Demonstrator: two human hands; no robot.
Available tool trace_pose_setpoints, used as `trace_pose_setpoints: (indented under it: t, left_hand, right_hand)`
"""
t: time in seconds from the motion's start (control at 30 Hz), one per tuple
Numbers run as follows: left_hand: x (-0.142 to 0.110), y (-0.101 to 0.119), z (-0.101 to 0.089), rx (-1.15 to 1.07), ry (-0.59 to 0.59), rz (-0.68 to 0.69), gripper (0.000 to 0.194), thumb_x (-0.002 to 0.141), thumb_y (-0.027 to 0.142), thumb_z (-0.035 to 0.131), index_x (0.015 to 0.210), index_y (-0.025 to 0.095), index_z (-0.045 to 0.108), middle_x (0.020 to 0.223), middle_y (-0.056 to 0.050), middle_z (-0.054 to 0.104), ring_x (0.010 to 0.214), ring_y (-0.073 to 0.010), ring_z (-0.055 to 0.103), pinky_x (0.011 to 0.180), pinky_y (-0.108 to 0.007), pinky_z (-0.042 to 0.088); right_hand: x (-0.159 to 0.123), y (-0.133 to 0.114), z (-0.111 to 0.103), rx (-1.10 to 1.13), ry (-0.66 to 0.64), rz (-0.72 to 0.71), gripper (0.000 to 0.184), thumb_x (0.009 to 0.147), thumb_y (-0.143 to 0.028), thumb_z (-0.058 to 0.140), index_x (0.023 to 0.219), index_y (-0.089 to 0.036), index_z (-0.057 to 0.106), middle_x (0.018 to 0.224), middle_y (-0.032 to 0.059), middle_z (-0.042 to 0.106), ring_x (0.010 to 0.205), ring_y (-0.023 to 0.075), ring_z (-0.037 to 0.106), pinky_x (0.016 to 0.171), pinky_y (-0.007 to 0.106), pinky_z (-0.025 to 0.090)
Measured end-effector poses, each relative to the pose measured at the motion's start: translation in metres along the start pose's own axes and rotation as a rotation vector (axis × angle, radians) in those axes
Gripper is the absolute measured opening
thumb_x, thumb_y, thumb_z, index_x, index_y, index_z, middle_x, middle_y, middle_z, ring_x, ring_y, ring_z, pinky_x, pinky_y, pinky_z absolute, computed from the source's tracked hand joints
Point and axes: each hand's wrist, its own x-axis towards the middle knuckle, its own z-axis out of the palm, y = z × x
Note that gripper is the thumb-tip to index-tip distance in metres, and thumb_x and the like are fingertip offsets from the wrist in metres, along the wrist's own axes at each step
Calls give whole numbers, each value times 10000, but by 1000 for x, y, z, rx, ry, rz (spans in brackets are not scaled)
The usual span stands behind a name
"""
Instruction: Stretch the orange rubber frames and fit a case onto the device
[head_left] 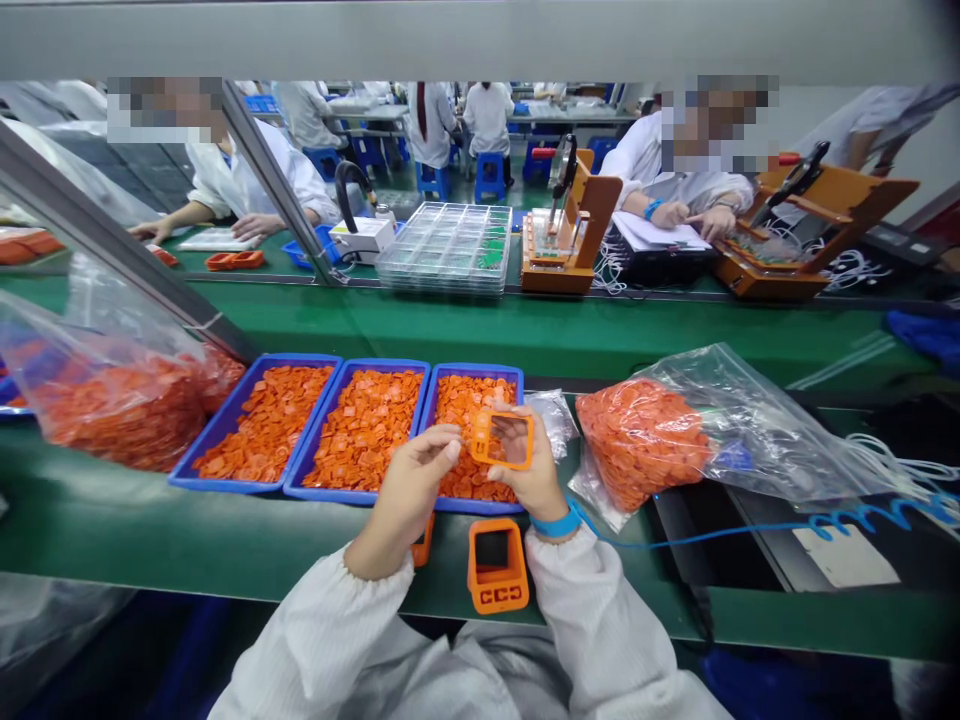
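Note:
My right hand point(536, 475), with a blue band round its wrist, grips an orange plastic frame point(480, 437) with a see-through window. Just left of that frame is my left hand point(412, 480), thumb and forefinger brought together; whether a small piece sits between them I cannot make out. An orange housing point(499, 570) with a dark opening and small cutouts lies on the bench below my hands. Another orange housing point(424, 542) is partly hidden behind my left wrist. Behind the hands stands a blue tray point(472, 505) heaped with small orange pieces.
Two more blue trays point(300, 492) point(225, 486) of orange pieces stand to the left. Clear bags of orange parts point(120, 410) point(641, 435) flank them. A blue coiled cord point(675, 540) runs right from my wrist. Across the bench, co-workers sit by orange fixtures point(559, 280) and stacked clear trays point(442, 285).

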Motion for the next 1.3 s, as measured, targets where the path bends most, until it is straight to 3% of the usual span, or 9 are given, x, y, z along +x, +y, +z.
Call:
trace_pose_setpoints:
  t: [0.1,0.4,0.63,0.83,0.97,1.03,1.13,1.23,1.3]
  left_hand:
    - [-2,-3,8,-88,-20,-98,354,620,385,1017,796,161,807,1181,-70,717,898,-158,678,670,-229,544]
    - [-7,-14,27,-232,-118,-125,418,779,322,939,1114,211,714,984,-20,729,770,-126,671,632,-212,553]
    - [0,-2,23,-180,-309,-254,355,751,380,950,825,91,757,741,-50,729,581,-110,639,591,-225,533]
    - [-1,-11,23,-112,-247,-140,378,769,423,936,813,117,718,710,-18,711,524,-90,615,545,-209,507]
    - [3,-9,8,35,-384,-150,411,813,485,892,930,141,702,772,-38,738,581,-131,666,623,-270,568]
    - [7,-4,-6,225,-408,0,463,858,507,849,1133,169,694,970,-91,785,707,-174,725,730,-335,603]
    - [10,3,-28,650,-366,540,507,903,468,816,1333,243,669,1326,-144,736,1083,-263,735,985,-448,547]
    - [10,9,-42,979,-533,923,220,998,301,717,1209,312,778,1272,-80,793,1296,-281,657,1127,-481,410]
    - [5,13,-46,1039,-623,930,240,1014,204,675,1146,349,815,1132,-41,844,1256,-267,692,1123,-461,398]
  right_hand:
    - [-1,-1,2,-18,-26,-24,820,592,-434,1042,1265,-337,583,1411,80,701,1337,276,659,1195,454,472]
    - [-4,-3,1,-50,-48,-5,783,605,-472,1027,1220,-336,561,1452,91,672,1367,279,654,1173,446,516]
    - [-6,-6,1,-70,-68,10,784,594,-475,1030,1211,-321,572,1426,112,686,1382,298,642,1165,462,525]
    - [-6,-7,2,-55,-88,21,760,586,-422,1043,1181,-316,583,1421,108,695,1387,297,641,1164,460,519]
    - [-5,-8,3,-37,-96,48,794,542,-398,1062,1179,-313,596,1384,102,711,1366,306,654,1151,468,526]
    - [-4,-7,3,4,-112,70,847,520,-402,1069,1220,-317,599,1373,95,715,1347,305,665,1161,470,514]
    - [-2,-6,3,50,-138,91,929,496,-494,1053,1288,-314,602,1358,100,726,1310,304,686,1169,470,503]
    - [0,-8,2,90,-219,174,981,471,-552,1037,1318,-291,620,1298,105,757,1238,298,725,1130,455,534]
    - [0,-11,1,132,-330,297,1014,460,-548,1041,1341,-266,627,1278,116,768,1211,295,740,1113,449,544]
